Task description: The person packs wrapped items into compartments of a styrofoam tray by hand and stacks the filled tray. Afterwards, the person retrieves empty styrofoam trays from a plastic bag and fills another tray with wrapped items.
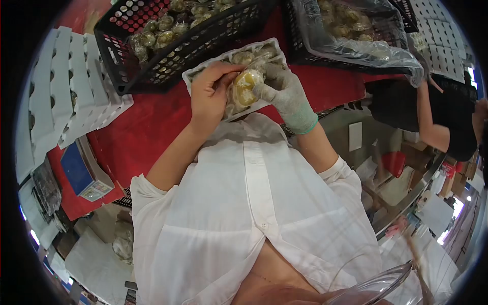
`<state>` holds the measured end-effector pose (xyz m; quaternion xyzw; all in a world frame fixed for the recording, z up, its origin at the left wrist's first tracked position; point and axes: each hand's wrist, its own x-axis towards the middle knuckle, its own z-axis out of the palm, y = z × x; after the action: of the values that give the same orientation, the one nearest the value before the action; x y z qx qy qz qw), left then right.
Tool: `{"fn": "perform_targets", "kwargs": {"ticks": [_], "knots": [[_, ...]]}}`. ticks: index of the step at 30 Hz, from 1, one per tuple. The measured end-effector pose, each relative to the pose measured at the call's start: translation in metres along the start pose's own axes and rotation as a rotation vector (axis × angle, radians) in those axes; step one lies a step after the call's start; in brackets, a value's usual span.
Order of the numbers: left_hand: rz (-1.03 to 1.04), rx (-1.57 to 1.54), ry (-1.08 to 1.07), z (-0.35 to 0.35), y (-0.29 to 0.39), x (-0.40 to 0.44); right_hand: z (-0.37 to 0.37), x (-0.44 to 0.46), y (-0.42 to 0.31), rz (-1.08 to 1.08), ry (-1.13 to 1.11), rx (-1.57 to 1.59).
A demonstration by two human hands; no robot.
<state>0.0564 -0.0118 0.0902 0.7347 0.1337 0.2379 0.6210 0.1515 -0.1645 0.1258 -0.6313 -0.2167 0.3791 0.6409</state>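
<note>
Between my two hands is a yellow-amber egg [247,87] in clear plastic wrap, with white patches on its surface. My bare left hand [211,91] pinches the wrap at the egg's left side with thumb and fingertips. My right hand [287,94], in a grey knit glove with a green cuff, grips the egg from the right. Both hands are over a white tray [189,75] holding several more wrapped eggs. My hands hide part of the tray.
Black perforated crates, one on the left [175,68] and one on the right [330,60], hold wrapped eggs; the right one has a plastic liner. White trays [76,86] are stacked at left near a blue box [81,170]. Another person [406,109] in black is at right. The table [152,119] is red.
</note>
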Motion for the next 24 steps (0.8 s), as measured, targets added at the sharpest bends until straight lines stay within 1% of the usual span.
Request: {"fn": "perform_targets", "kwargs": {"ticks": [1,2,3,4,5,6,7,9,10,11,12,13,14,15,16,18,19,21,23,24], "knots": [[-0.096,-0.071,-0.069,0.002,-0.003,-0.003,-0.001,-0.002,0.002,0.002,0.004,-0.001],[-0.154,-0.084,-0.145,-0.001,-0.006,-0.007,-0.002,-0.003,0.005,-0.056,0.013,-0.096],[-0.154,-0.085,-0.149,-0.001,-0.005,-0.009,-0.003,-0.004,0.008,-0.114,0.023,-0.191],[-0.188,-0.139,-0.195,0.0,-0.004,-0.013,-0.004,-0.006,0.011,-0.11,0.03,-0.189],[-0.226,-0.193,-0.242,0.0,-0.003,-0.017,-0.004,-0.008,0.015,-0.269,0.094,-0.549],[-0.173,-0.01,-0.305,0.002,-0.011,-0.019,-0.005,-0.009,0.02,-0.427,0.152,-0.911],[-0.174,-0.012,-0.307,0.003,-0.013,-0.02,-0.005,-0.009,0.028,-0.378,0.125,-0.894],[-0.455,-0.343,-0.328,0.005,-0.018,-0.024,-0.005,-0.015,0.033,-0.384,0.15,-0.841],[-0.461,-0.346,-0.329,0.008,-0.023,-0.03,-0.003,-0.018,0.033,-0.391,0.177,-0.787],[-0.537,-0.538,-0.293,0.014,-0.031,-0.038,-0.001,-0.022,0.035,-0.385,0.176,-0.788],[-0.608,-0.731,-0.253,0.019,-0.035,-0.043,0.0,-0.026,0.037,-0.376,0.257,-0.795],[-0.614,-0.734,-0.254,0.021,-0.037,-0.045,0.001,-0.029,0.04,-0.364,0.338,-0.802],[-0.645,-0.849,-0.236,0.024,-0.04,-0.045,0.001,-0.032,0.05,-0.356,0.34,-0.804],[-0.676,-0.965,-0.216,0.027,-0.042,-0.046,0.0,-0.035,0.066,-0.217,0.297,-0.552],[-0.682,-0.971,-0.217,0.028,-0.044,-0.047,-0.001,-0.039,0.08,-0.079,0.254,-0.3],[-0.726,-0.642,-0.228,0.024,-0.047,-0.049,-0.003,-0.045,0.095,-0.043,0.258,-0.339],[-0.729,-0.646,-0.226,0.022,-0.051,-0.05,-0.005,-0.048,0.098,-0.056,0.228,-0.392],[-0.607,-0.495,-0.355,0.017,-0.062,-0.058,-0.011,-0.053,0.097,-0.062,0.196,-0.442],[-0.601,-0.478,-0.334,0.021,-0.076,-0.071,-0.019,-0.058,0.09,-0.012,0.063,-0.678],[-0.593,-0.459,-0.32,0.024,-0.082,-0.077,-0.019,-0.06,0.092,-0.006,0.064,-0.679]]}}
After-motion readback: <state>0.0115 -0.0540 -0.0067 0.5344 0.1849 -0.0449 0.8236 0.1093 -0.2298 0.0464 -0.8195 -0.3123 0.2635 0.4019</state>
